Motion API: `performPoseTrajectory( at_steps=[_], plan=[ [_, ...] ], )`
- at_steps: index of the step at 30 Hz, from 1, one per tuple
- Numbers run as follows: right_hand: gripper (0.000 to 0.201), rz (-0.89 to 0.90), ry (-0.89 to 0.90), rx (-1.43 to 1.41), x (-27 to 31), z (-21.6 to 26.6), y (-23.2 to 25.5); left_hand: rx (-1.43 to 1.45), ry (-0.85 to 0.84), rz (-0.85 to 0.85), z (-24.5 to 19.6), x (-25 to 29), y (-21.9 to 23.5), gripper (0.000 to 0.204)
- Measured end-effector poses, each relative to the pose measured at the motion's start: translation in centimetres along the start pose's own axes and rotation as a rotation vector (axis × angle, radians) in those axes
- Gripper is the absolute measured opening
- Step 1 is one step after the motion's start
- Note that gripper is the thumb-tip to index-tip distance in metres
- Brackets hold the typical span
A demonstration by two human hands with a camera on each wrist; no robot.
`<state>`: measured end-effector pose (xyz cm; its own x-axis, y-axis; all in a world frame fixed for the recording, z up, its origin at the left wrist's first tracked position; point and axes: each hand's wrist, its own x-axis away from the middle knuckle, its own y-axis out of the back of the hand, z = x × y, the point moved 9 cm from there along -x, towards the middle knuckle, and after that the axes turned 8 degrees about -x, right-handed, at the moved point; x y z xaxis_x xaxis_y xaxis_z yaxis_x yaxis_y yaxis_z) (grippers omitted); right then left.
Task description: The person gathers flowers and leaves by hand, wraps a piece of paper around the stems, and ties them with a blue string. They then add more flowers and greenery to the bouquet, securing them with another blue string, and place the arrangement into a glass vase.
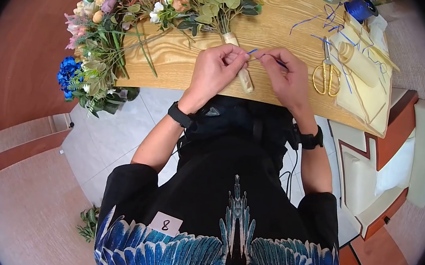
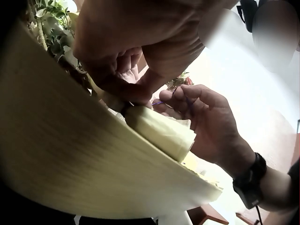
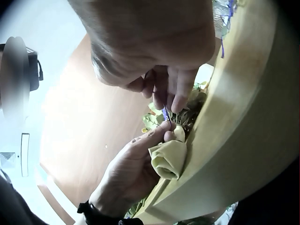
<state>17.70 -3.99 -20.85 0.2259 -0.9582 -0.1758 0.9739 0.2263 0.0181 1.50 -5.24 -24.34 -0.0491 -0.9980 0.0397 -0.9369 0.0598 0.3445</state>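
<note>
A bouquet of artificial flowers point(image 1: 220, 6) lies on the wooden table, its stems wrapped in cream paper point(image 1: 246, 82) that points toward the table's front edge. My left hand point(image 1: 215, 69) is at the upper part of this wrap, thumb and index finger pinching a thin blue ribbon point(image 1: 253, 51) there. Just to the right, my right hand point(image 1: 287, 77) pinches another stretch of the ribbon, with its fingers bent. In the left wrist view the ribbon runs between both hands above the paper roll point(image 2: 161, 133). The right wrist view shows the wrap's open, folded end point(image 3: 168, 161).
More artificial flowers point(image 1: 109, 5) fill the table's left side, with a blue bloom point(image 1: 68, 76) at its edge. On the right lie gold-handled scissors point(image 1: 327, 78), cream paper sheets point(image 1: 366, 99), a rolled paper piece point(image 1: 357, 62), loose ribbon bits and a blue ribbon spool point(image 1: 361, 8).
</note>
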Motion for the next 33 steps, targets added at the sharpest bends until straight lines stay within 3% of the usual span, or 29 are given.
performPoseTrajectory(
  at_steps=[2,5,7,9,12,15,17,20,23,26,28,31,32,33],
  plan=[
    [0.014,0.058,0.172,0.116,-0.5,2.2,-0.9,-0.036,0.004,0.006,-0.1,0.2,-0.1,0.018],
    [0.017,0.039,0.112,0.203,-2.1,1.5,-1.2,0.014,-0.018,0.02,-0.4,0.3,-0.1,0.018],
    [0.018,0.044,0.118,0.204,-2.7,1.5,-1.3,-0.27,-0.112,0.015,-1.8,0.3,0.1,0.018],
    [0.019,0.056,0.121,0.205,-2.9,1.0,-1.6,-0.27,-0.101,-0.018,-2.1,0.3,0.4,0.018],
    [0.021,-0.029,0.267,0.185,-1.9,1.1,-1.3,-0.241,-0.088,-0.074,-2.0,0.4,0.6,0.018],
    [0.025,-0.175,0.091,0.079,0.1,-0.6,0.3,-0.12,-0.059,-0.11,-0.6,0.3,0.5,0.018],
    [0.024,0.056,0.127,0.212,1.0,-1.1,-1.8,-0.038,-0.03,-0.103,0.5,0.6,0.4,0.019],
    [0.02,0.027,0.038,0.134,0.7,-2.5,-1.7,-0.085,-0.069,-0.065,0.1,0.4,0.2,0.021],
    [0.015,0.013,0.132,0.258,0.6,-1.2,-1.7,-0.191,-0.027,-0.119,-1.3,1.0,0.8,0.019],
    [0.013,-0.025,0.108,0.283,0.5,-1.6,-1.3,-0.359,-0.104,-0.185,-3.0,1.3,1.1,0.018],
    [0.012,-0.041,0.072,0.284,0.7,-2.0,-1.3,-0.543,-0.385,-0.285,-5.2,1.7,1.2,0.017],
    [0.012,-0.088,0.009,0.235,0.6,-2.9,-0.6,-0.653,-0.481,-0.338,-5.5,1.8,1.7,0.016],
    [0.012,-0.111,-0.024,0.181,0.6,-3.2,-0.3,-0.655,-0.482,-0.338,-5.2,1.9,1.6,0.016],
    [0.012,-0.112,-0.025,0.179,0.5,-3.1,-0.2,-0.463,-0.267,-0.29,-2.9,1.2,2.0,0.016]
  ],
)
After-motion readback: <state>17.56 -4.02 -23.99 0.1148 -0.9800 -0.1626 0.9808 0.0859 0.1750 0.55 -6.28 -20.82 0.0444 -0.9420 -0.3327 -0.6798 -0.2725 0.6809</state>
